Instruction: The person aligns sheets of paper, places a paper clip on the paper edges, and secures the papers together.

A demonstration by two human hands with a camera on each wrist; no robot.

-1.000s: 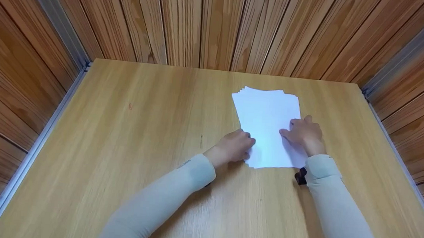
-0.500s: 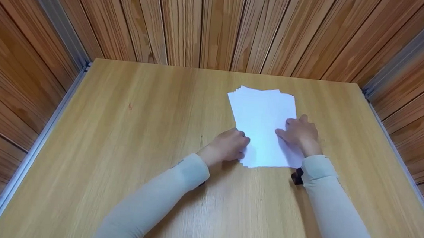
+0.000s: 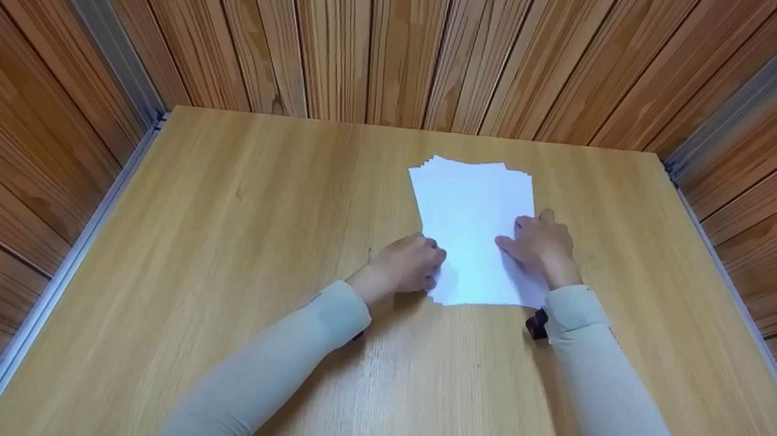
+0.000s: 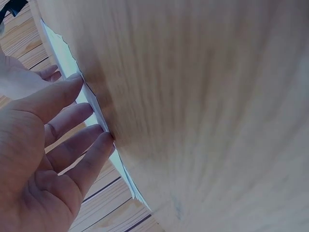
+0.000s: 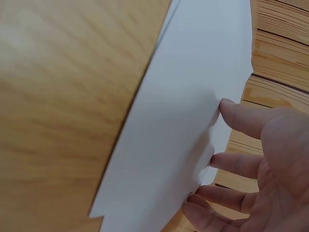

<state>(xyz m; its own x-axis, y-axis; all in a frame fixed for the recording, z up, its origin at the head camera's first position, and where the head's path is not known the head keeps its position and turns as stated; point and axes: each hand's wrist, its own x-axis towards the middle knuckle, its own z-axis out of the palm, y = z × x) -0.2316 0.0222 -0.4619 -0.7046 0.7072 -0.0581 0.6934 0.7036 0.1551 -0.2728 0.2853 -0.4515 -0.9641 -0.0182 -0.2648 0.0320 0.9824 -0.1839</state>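
Note:
A loose stack of white paper sheets (image 3: 475,197) lies on the wooden table, its sheets fanned slightly at the far corners. My left hand (image 3: 402,263) touches the stack's left edge near the front; in the left wrist view the thumb and bent fingers (image 4: 72,116) meet that edge in a row. On the opposite side my right hand (image 3: 542,244) rests at the right edge, thumb over the top sheet. The right wrist view has its fingertips (image 5: 224,106) against the white paper (image 5: 178,96), which dips in shadow beside them.
The light wooden table (image 3: 281,190) runs back to a plank wall (image 3: 404,48), with more plank walls on both sides. A metal rail (image 3: 56,277) borders the table's left side. A small black device (image 3: 537,324) sits under the right cuff.
The paper stack has slid to the left across the table, with both hands staying against its edges and moving along with it.

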